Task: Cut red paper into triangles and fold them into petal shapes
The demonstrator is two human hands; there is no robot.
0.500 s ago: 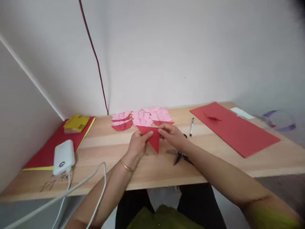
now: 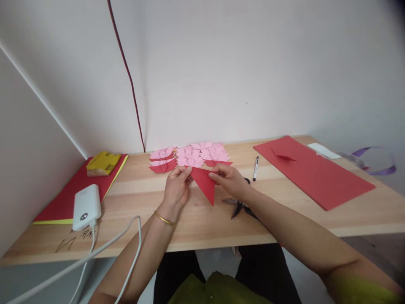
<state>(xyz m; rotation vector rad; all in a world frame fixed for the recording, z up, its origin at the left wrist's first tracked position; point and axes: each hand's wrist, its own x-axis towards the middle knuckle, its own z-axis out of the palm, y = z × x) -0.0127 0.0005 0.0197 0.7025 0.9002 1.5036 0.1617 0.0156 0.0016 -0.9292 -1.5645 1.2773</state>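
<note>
A red paper triangle (image 2: 205, 184) is held point-down just above the wooden table (image 2: 202, 228). My left hand (image 2: 176, 188) pinches its upper left corner, fingers closed on the paper. My right hand (image 2: 230, 180) pinches its upper right edge. Behind the triangle lies a cluster of folded pink and red paper pieces (image 2: 190, 157). Scissors (image 2: 238, 206) lie on the table under my right wrist, partly hidden by it.
A large red sheet (image 2: 316, 173) with a small folded piece lies at the right, a pen (image 2: 255, 166) beside it. At the left are a red and yellow folder (image 2: 66, 195), a yellow pack (image 2: 103, 164), a white power bank (image 2: 86, 207) with cables. Purple ribbon (image 2: 376, 162) at far right.
Both hands have lifted the red triangle a little and shifted along its top edge; the left fingers now grip its upper corner instead of its middle.
</note>
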